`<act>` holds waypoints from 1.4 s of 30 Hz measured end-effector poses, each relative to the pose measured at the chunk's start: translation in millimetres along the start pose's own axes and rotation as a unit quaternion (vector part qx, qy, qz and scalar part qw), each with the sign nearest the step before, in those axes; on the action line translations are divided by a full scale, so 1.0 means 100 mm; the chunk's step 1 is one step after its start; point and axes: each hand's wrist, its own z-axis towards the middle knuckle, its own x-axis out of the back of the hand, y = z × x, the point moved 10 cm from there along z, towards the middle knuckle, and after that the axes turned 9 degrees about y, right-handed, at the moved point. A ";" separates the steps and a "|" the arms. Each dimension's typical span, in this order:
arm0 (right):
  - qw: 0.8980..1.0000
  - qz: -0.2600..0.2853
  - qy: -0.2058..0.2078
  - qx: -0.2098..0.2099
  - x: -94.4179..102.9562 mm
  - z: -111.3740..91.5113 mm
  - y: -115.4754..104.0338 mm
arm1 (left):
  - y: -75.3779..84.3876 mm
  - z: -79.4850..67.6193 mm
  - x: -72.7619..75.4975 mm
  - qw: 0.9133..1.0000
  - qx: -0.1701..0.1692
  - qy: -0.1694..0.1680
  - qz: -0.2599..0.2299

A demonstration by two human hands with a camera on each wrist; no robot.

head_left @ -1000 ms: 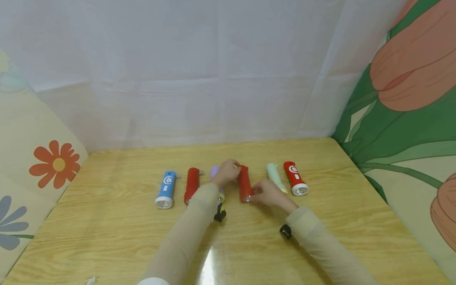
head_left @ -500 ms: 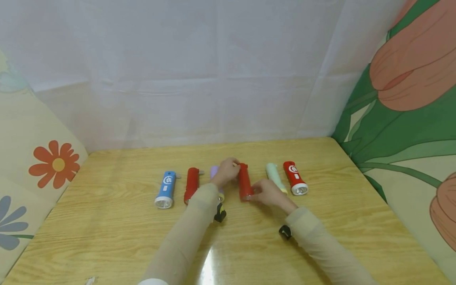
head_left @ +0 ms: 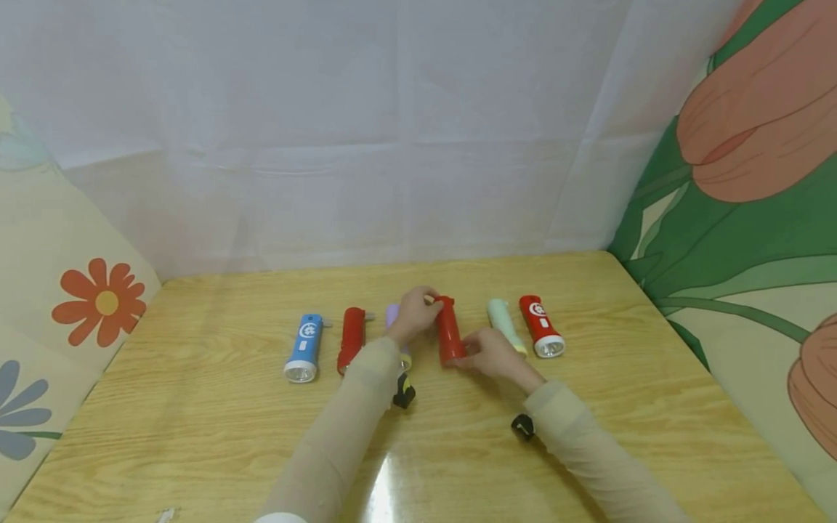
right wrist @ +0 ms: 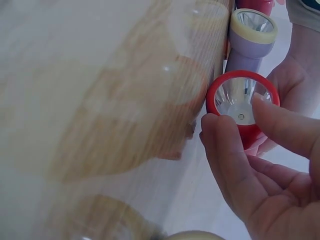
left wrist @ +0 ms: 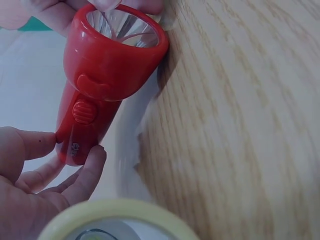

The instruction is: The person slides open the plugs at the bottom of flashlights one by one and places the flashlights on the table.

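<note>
Near the middle of a row of flashlights, a red flashlight (head_left: 450, 334) points its clear lens toward me. My left hand (head_left: 413, 314) pinches its tail end between thumb and fingers, plainly seen in the left wrist view, where the slide switch (left wrist: 84, 111) shows on the body. At the lens end my right hand (head_left: 492, 354) holds the head, its thumb against the lens and its fingertips (right wrist: 227, 127) at the red rim. A purple flashlight (head_left: 392, 314) with a pale yellow head lies partly hidden under my left wrist.
To the left lie another red flashlight (head_left: 353, 335) and a blue one (head_left: 304, 349) with a white head. On the right are a mint-green flashlight (head_left: 503, 323) and a red-and-white one (head_left: 542, 325). A white cloth (head_left: 392, 145) hangs behind the wooden table (head_left: 196, 421).
Both hands have shifted the red flashlight slightly away from me, toward the back of the table. The other flashlights stay where they were.
</note>
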 end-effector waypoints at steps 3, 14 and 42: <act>1.000 -0.001 0.001 0.005 0.00 0.00 0.00 | 0.00 0.00 0.00 1.000 -0.003 0.006 0.001; 0.997 0.072 -0.011 -0.006 0.00 0.01 0.06 | 0.00 0.01 -0.02 1.000 0.003 0.012 -0.020; 0.994 0.099 0.027 -0.037 0.02 0.03 0.08 | 0.05 -0.02 0.03 0.997 0.003 0.020 -0.075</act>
